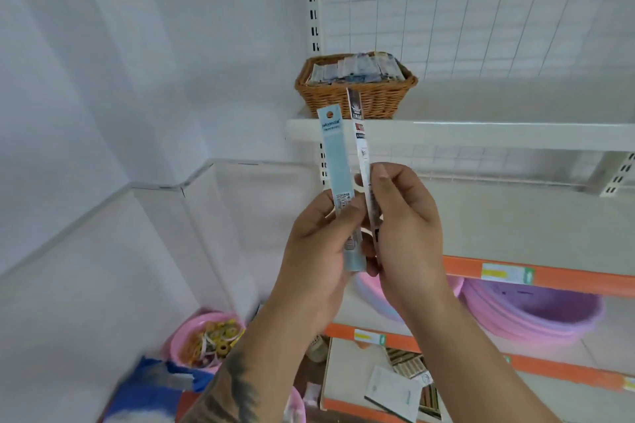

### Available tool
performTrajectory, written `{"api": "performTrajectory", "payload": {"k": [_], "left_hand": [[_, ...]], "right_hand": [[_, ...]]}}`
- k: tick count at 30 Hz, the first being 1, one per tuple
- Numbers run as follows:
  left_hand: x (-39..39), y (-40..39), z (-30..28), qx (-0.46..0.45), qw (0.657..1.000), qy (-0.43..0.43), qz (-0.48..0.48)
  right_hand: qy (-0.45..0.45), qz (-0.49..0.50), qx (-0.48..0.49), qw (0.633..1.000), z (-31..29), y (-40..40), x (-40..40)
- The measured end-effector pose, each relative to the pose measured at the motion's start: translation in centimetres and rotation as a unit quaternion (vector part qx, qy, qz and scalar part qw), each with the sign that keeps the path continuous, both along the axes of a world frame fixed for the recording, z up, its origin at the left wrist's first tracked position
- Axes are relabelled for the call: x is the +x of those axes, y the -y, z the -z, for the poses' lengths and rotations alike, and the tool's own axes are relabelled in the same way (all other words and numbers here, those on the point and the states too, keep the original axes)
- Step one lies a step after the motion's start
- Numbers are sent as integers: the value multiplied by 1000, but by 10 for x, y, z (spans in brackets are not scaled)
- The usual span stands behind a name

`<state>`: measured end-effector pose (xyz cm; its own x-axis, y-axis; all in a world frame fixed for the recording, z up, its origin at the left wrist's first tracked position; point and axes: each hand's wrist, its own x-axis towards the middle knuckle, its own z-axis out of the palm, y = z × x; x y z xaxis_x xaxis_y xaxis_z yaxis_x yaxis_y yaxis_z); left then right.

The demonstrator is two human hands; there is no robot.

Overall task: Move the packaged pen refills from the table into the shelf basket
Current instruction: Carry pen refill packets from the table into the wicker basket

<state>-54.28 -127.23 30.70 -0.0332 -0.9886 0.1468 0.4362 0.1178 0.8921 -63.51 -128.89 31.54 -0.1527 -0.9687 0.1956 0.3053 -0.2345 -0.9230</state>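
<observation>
Two pen refill packs, a pale blue pack [338,161] and a darker pack [363,161], upright in mid-air below the wicker basket [357,98]. Left hand [319,244] pinching the blue, right hand [402,227] pinching the other. Basket on the top shelf [481,136] already nearly full; these two not yet dropped in.

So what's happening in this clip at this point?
A person stands at a shelving unit with both hands raised in front of it. The left hand holds a light blue refill packet upright, and the right hand pinches a second, narrower packet beside it. Neither packet has gone in yet: the wicker basket sits above on the white shelf, already holding a stack of similar packets. Pink basins sit on a lower shelf.
</observation>
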Motion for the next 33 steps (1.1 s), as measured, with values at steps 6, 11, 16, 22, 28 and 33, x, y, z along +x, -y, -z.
{"api": "performTrajectory", "payload": {"k": [6, 11, 16, 22, 28, 33], "left_hand": [[0, 31, -5, -17, 999, 28, 7], [8, 54, -14, -35, 998, 51, -11], [18, 85, -25, -58, 993, 101, 0], [27, 119, -48, -60, 994, 89, 22], [42, 143, -65, -46, 994, 102, 11], [53, 152, -66, -1, 995, 99, 6]], "right_hand": [[8, 2, 0, 1000, -9, 23, 0], [-18, 25, -35, 999, -21, 33, -10], [-146, 52, -136, 979, -29, 50, -20], [-301, 74, -175, 935, -69, 91, -33], [-380, 172, -117, 901, -134, 174, -37], [-533, 144, -20, 834, -146, 236, -35]]}}
